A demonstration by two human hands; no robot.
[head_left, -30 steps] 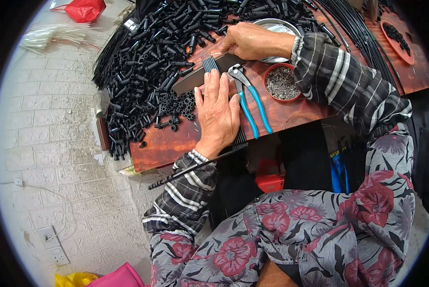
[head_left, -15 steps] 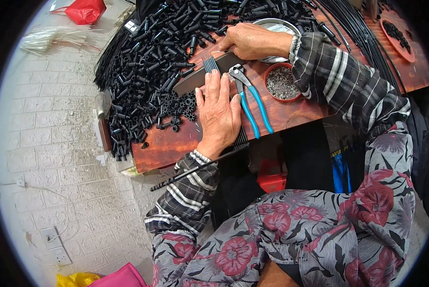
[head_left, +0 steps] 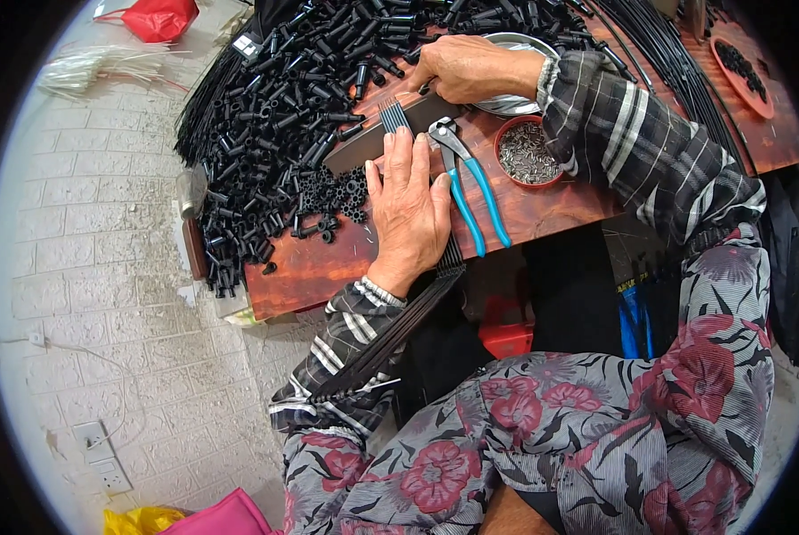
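Observation:
My left hand (head_left: 410, 209) lies flat, fingers stretched out together, over a bundle of thin dark rods (head_left: 392, 114) with paler tips side by side. The rods run beneath the palm, off the table's near edge and across my left sleeve. Just beyond the fingertips lies a long dark brown bar (head_left: 364, 143), slanting up to the right. At its far end is my right hand (head_left: 471, 71), fingers curled and closed; what they grip, if anything, is hidden. Pliers with blue handles (head_left: 471, 192) rest right of my left hand, jaws away from me.
Black plastic tubes (head_left: 274, 134) are heaped across the table's left and back. A red-rimmed bowl of small metal pieces (head_left: 528, 153) stands right of the pliers, a round metal dish (head_left: 512, 105) behind it. Long black rods (head_left: 667, 71) and an orange dish (head_left: 763, 105) lie far right.
The rods' near ends have swung down and fanned out over my left sleeve. My right hand has shifted slightly up and left; my left hand stays nearly in place.

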